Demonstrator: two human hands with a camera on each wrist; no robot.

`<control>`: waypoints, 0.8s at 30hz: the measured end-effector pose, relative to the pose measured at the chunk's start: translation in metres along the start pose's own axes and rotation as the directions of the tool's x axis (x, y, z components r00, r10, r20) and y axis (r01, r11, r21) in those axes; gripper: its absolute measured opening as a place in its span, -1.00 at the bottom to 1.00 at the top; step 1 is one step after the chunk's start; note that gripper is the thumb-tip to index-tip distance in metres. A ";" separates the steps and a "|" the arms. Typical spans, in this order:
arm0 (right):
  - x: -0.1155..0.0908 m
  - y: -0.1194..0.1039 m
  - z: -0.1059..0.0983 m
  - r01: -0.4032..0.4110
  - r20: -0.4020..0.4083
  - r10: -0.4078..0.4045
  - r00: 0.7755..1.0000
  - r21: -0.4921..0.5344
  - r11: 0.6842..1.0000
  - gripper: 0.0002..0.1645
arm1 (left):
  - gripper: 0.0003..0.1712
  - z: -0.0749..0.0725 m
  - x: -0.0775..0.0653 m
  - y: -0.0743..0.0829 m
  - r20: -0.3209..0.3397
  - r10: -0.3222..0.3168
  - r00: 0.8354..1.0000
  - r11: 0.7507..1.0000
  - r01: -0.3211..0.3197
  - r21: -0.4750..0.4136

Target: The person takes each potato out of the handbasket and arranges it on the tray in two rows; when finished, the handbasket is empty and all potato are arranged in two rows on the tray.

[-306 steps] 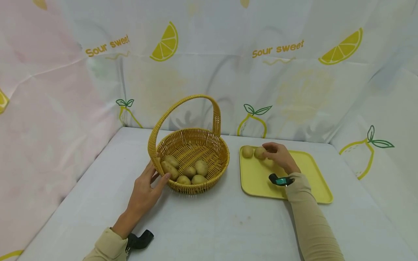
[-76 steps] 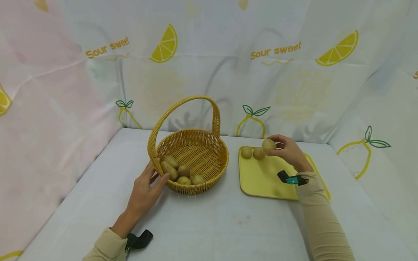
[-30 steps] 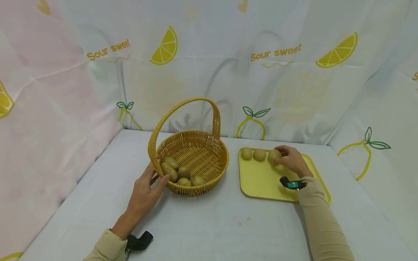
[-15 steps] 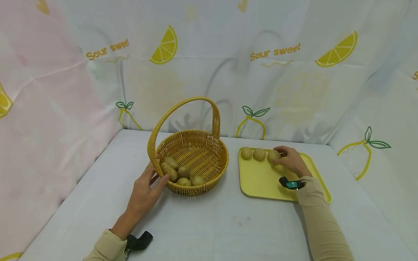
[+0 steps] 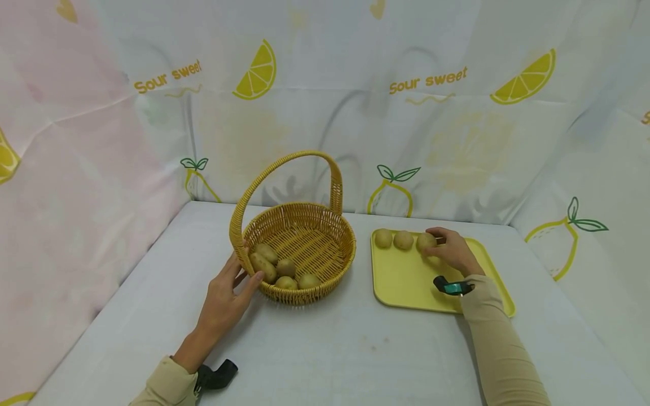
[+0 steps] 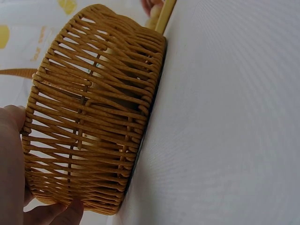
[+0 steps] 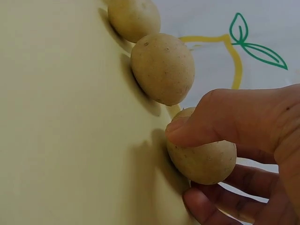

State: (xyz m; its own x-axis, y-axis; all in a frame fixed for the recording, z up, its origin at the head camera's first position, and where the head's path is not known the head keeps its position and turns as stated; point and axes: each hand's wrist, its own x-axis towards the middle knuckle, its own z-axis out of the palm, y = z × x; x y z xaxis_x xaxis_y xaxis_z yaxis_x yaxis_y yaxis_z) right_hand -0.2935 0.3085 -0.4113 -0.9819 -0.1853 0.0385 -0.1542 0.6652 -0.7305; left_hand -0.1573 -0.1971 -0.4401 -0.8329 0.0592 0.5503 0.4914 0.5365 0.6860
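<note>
My left hand (image 5: 223,299) grips the left side of a yellow wicker basket (image 5: 325,254) at the foot of its tall handle. In the left wrist view, thumb and fingertips bracket the woven wall (image 6: 93,108). Several potatoes (image 5: 263,268) lie in the basket's near left part. On the right, my right hand (image 5: 451,249) holds a round potato (image 5: 424,241) between thumb and fingers, low over the yellow tray (image 5: 406,282). Two more potatoes, a left one (image 5: 383,238) and a middle one (image 5: 403,241), sit beside it in a row along the tray's back edge.
A white cloth (image 5: 330,349) covers the table under basket and tray. Behind stands a lemon-printed fabric backdrop (image 5: 325,113), close to the table's far edge. The basket handle (image 5: 289,158) arches high over the basket.
Since the oldest frame, one potato has gone from the basket to the tray's row in my right hand, which lowered it there. Over the last second, both hands have stayed almost still.
</note>
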 end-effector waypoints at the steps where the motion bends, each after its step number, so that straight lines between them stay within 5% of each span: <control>1: 0.000 0.000 0.000 0.000 0.000 0.000 1.000 -0.003 1.000 -0.24 | -0.25 0.000 0.000 0.000 0.000 0.000 1.000 1.000 0.000 0.001; 14: -0.001 -0.008 -0.006 0.052 0.043 -0.051 0.998 -0.035 0.998 -0.24 | -0.24 0.000 0.001 -0.001 0.002 0.005 1.000 1.000 -0.005 0.006; 24: 0.003 -0.042 -0.009 0.121 -0.007 -0.122 0.992 -0.102 0.987 -0.36 | -0.21 -0.001 0.000 0.000 0.000 0.003 1.000 1.000 -0.003 -0.002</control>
State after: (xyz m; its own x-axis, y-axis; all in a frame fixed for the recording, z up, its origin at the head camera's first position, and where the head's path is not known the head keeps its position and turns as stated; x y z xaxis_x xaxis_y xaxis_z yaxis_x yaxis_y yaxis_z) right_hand -0.2906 0.2862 -0.3745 -0.9564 -0.2601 0.1326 -0.2823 0.7082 -0.6472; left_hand -0.1576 -0.1980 -0.4399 -0.8315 0.0607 0.5521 0.4941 0.5351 0.6852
